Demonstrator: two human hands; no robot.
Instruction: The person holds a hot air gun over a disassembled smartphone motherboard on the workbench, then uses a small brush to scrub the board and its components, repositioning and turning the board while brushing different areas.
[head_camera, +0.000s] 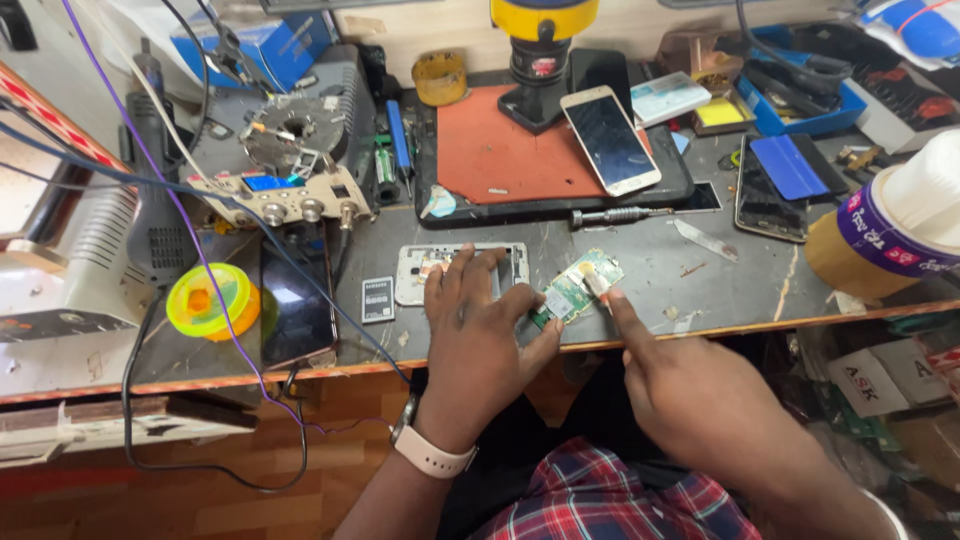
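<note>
Left hand (478, 335) rests at the near edge of the workbench (720, 290), fingers curled, thumb and fingertips pinching the green circuit board (572, 290) by its left end — board sits tilted just at the bench edge, between both hands. Right hand (690, 395) is mostly closed, index finger stretched out and pressing a small pale tool (597, 283) onto the board's upper face; exactly how the tool is gripped can't be told. Under the left fingers lies a silver phone frame (415, 270), with a small grey battery (378, 298) just beside it on the left. Farther back — a white smartphone (610, 140) face up on a red mat (495, 155), a screwdriver (620, 213) near the mat's front edge, a dark phone (295, 305) left of the battery.
</note>
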